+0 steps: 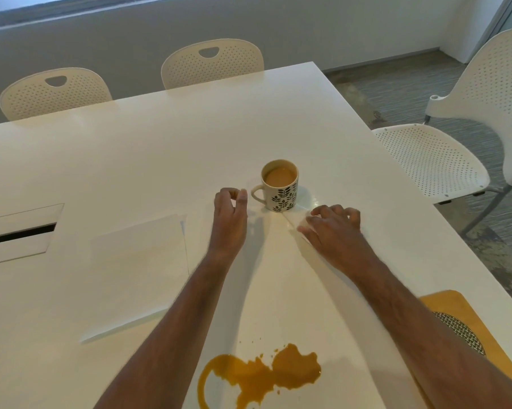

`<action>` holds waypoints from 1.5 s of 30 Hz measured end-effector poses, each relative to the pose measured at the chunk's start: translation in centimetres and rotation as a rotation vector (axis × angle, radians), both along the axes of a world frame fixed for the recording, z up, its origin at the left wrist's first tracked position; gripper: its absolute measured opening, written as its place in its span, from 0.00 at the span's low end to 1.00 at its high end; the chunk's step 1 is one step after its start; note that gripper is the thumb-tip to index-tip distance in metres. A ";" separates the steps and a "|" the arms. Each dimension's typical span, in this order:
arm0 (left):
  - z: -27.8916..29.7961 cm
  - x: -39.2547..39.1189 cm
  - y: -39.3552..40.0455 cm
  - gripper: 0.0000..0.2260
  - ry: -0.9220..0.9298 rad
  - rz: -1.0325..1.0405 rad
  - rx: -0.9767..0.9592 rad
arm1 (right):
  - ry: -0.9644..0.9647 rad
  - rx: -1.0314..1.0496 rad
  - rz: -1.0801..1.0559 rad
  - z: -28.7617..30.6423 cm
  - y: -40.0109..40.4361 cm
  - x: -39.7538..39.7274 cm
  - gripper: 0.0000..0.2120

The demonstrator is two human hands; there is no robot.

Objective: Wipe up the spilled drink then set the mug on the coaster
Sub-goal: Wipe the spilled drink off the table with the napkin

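Right hand grip closing on white paper napkin just right of leaf-patterned mug; orange spill lies at near desk edge, between forearms; left hand loosely curled, empty.

**Both arms stretched forward, hands low and apart**

Two bare forearms reach forward from the bottom edge, angled slightly toward each other. The left hand is raised on its edge, thumb up, its fingers loosely curled inward and holding nothing. The right hand lies palm down, knuckles up, fingers bent and spread with their tips pressing downward. The hands are well apart, the wrists straight.
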State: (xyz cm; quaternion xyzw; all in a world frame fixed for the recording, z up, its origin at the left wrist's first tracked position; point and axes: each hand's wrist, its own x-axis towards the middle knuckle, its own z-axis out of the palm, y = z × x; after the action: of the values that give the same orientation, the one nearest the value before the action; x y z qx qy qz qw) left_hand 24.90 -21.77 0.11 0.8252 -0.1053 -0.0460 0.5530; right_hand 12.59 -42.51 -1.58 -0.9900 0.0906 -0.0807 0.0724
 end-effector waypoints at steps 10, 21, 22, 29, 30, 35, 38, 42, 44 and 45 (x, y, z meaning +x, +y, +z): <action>-1.5 -4.5 10.5 0.18 -0.426 -0.062 0.583 | 0.061 0.093 0.139 -0.3 2.4 0.5 0.25; -2.1 -9.6 18.5 0.27 -0.302 -0.015 0.767 | 0.024 0.122 0.310 -0.1 6.9 -0.9 0.31; -2.2 -10.1 19.0 0.27 -0.296 -0.013 0.773 | 0.023 0.123 0.328 -0.2 7.2 -1.1 0.31; -3.4 -13.8 21.4 0.30 -0.222 -0.034 0.798 | 0.023 0.179 0.387 -0.8 8.2 -2.9 0.29; -3.6 -14.2 21.7 0.31 -0.209 -0.035 0.806 | 0.025 0.188 0.398 -0.8 8.2 -3.2 0.29; -3.6 -15.8 22.6 0.33 -0.211 -0.057 0.809 | 0.040 0.204 0.447 -0.8 8.0 -5.2 0.31; -3.4 -16.7 23.0 0.32 -0.223 -0.067 0.797 | 0.053 0.201 0.453 -0.7 7.2 -7.0 0.30; -3.5 -17.7 23.6 0.31 -0.209 -0.073 0.792 | 0.053 0.203 0.394 -0.6 5.9 -9.4 0.28; -3.8 -18.3 23.7 0.30 -0.193 -0.080 0.795 | 0.053 0.204 0.340 -0.4 5.6 -10.3 0.28; -3.9 -18.5 23.8 0.30 -0.188 -0.084 0.795 | 0.053 0.204 0.321 -0.3 5.6 -10.7 0.28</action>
State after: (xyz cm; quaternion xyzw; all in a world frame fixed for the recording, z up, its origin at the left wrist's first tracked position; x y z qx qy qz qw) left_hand 6.38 2.03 -3.77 0.9702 -0.1631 -0.0301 0.1766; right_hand 1.90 -36.91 -1.90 -0.9811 -0.0587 -0.0322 0.1817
